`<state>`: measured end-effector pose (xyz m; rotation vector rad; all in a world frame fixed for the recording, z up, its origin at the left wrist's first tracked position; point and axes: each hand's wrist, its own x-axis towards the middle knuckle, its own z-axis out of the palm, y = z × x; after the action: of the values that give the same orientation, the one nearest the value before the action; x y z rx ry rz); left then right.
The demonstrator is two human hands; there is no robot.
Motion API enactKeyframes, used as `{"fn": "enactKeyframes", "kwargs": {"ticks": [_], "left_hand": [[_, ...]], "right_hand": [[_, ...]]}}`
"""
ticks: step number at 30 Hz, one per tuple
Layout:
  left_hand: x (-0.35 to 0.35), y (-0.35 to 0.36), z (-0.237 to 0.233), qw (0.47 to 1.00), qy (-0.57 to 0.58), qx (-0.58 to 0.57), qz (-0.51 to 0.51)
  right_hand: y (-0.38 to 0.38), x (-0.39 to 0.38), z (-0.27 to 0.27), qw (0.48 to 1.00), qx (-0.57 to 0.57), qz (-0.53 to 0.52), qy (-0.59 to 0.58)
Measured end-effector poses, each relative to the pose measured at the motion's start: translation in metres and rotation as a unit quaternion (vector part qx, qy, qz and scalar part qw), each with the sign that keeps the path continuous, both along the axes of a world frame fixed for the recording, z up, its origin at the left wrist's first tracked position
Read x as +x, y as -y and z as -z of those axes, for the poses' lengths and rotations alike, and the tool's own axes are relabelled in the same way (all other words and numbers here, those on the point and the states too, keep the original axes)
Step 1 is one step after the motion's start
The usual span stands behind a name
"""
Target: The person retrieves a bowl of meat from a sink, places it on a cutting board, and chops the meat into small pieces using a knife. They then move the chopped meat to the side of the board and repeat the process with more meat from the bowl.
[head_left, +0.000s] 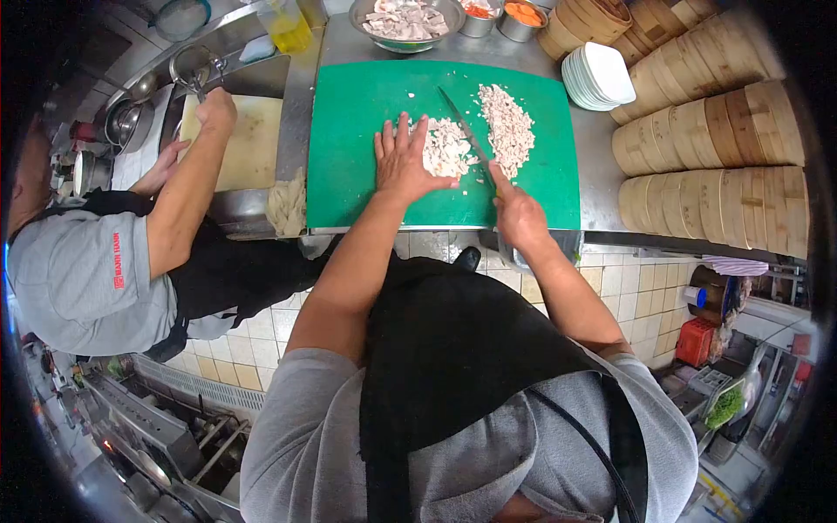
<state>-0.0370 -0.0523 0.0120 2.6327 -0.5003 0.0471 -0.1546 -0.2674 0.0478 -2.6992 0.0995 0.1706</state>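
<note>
My right hand (521,216) is wrapped round the wooden handle of a knife (467,128), its blade pointing up and left over the green cutting board (357,96). Left of the blade lies a pile of chopped pale meat (447,150). My left hand (402,163) rests flat at that pile's left edge, fingers spread and thumb stretched along its near side. On the blade's right is a second, finely chopped pile of meat (507,131). Small bits are scattered over the board between and around the piles.
Behind the board stand a metal bowl of meat pieces (407,22) and a tin of orange slices (522,15). Stacked white dishes (597,77) and bamboo steamers (711,131) line the right. At left, a co-worker's hand (215,112) grips a metal utensil above a pale board (248,144).
</note>
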Motion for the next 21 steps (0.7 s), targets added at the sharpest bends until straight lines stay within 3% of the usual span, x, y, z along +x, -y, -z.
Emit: {"fn": "enactKeyframes", "kwargs": {"ticks": [3, 7, 9, 12, 13, 15, 21], "left_hand": [[0.007, 0.014, 0.012, 0.997, 0.039, -0.044, -0.053], [0.017, 0.016, 0.022, 0.990, 0.068, -0.115, -0.040], [0.021, 0.012, 0.023, 0.984, -0.015, -0.173, -0.047], [0.022, -0.003, 0.022, 0.968, -0.044, -0.244, -0.037], [0.019, -0.005, 0.022, 0.968, -0.044, -0.244, -0.037], [0.013, -0.010, 0.022, 0.964, 0.092, -0.243, -0.060], [0.012, -0.020, 0.022, 0.977, 0.062, -0.203, 0.000]], "right_hand": [[-0.012, 0.002, 0.009, 0.999, 0.035, 0.002, 0.005], [-0.025, 0.007, -0.005, 0.996, 0.086, -0.012, 0.009], [-0.032, 0.005, -0.011, 0.996, 0.085, -0.019, -0.003], [-0.035, 0.003, -0.011, 0.995, 0.083, -0.046, 0.019], [-0.035, 0.003, -0.010, 0.996, 0.066, -0.055, -0.006], [-0.035, 0.005, -0.016, 0.996, 0.049, -0.066, -0.030], [-0.037, 0.011, -0.030, 0.991, 0.096, -0.052, 0.081]]}}
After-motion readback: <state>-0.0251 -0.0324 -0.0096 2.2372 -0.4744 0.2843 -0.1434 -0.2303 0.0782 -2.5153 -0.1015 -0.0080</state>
